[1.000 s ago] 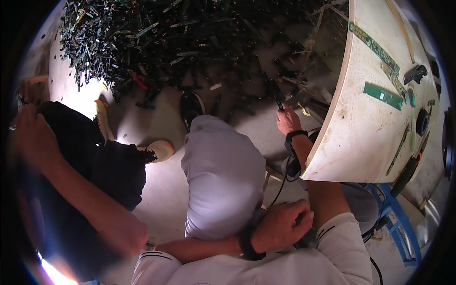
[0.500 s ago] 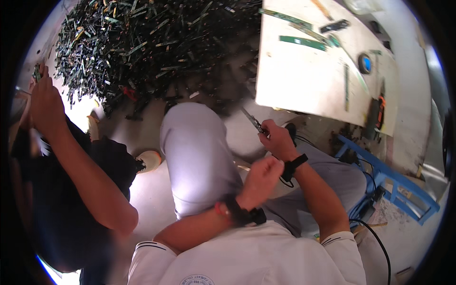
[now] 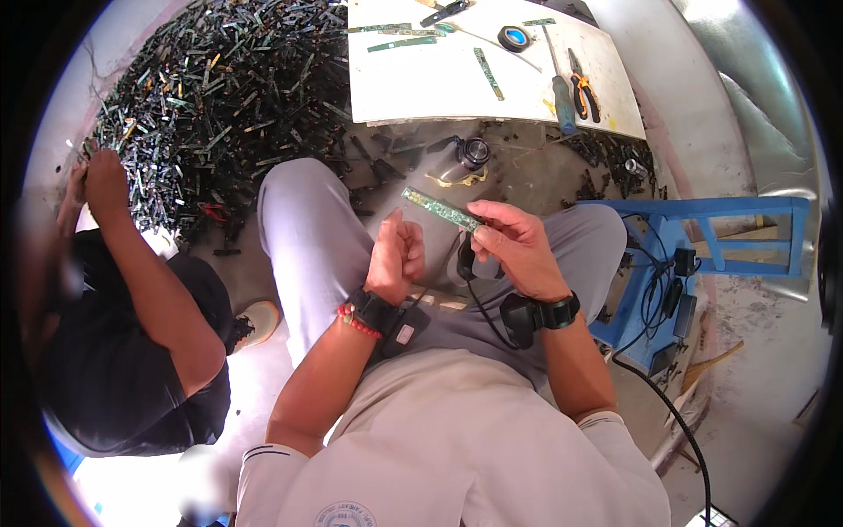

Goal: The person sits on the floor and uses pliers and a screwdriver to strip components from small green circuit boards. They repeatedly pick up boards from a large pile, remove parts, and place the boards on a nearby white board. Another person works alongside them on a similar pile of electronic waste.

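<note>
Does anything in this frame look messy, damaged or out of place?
Yes. A big heap of loose dark strips sprawls across the floor, with bits scattered under the white board. The right hand holds a narrow green strip, tilted; the left hand is curled beside it. Nothing looks broken.

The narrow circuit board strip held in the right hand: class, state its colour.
Green, with small pale components along it; the narrow circuit board strip shows best in the head view.
</note>
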A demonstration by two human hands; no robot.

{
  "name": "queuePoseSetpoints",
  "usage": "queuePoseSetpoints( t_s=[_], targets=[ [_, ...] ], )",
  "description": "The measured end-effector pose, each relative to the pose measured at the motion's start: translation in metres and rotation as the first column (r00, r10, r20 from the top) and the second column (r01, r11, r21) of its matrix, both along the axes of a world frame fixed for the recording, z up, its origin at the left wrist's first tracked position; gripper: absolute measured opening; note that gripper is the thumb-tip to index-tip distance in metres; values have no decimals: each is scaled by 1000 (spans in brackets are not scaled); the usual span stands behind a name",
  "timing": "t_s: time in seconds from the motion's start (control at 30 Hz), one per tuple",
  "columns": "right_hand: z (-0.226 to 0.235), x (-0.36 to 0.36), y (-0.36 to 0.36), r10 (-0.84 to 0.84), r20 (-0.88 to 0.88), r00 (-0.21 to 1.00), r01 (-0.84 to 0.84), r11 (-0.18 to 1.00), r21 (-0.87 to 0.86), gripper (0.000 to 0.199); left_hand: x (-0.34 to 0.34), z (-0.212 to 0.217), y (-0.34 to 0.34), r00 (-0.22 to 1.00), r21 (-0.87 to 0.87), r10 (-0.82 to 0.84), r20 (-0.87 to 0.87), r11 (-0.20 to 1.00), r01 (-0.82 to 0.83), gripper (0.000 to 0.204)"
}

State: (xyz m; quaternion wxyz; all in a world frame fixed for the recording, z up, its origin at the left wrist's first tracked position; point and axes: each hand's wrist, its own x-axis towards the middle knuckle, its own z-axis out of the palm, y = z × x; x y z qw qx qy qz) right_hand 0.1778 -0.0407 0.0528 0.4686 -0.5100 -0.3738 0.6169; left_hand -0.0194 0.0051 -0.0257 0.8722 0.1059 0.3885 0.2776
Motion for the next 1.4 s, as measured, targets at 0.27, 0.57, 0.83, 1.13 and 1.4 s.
queuePoseSetpoints(
  t_s=[0.27,0.57,0.83,1.13,1.4],
  targets=[
    [-30,-9,-24,-236,315,919,109,922,371,30,1,14,-9,997,17,-45,63,999,44,57],
    [-41,-9,-25,-321,276,906,178,881,438,27,3,4,-12,991,146,-109,79,985,96,47],
    [-35,-11,-31,-327,154,932,231,866,443,29,10,0,-15,997,208,-53,62,977,39,41],
    [-30,-17,-32,-325,293,899,173,879,445,32,14,-7,-11,996,62,-81,-32,995,83,39],
    [-26,-22,-27,-386,329,862,186,844,502,26,18,-7,-12,990,20,-142,-19,990,143,39]
  ],
)
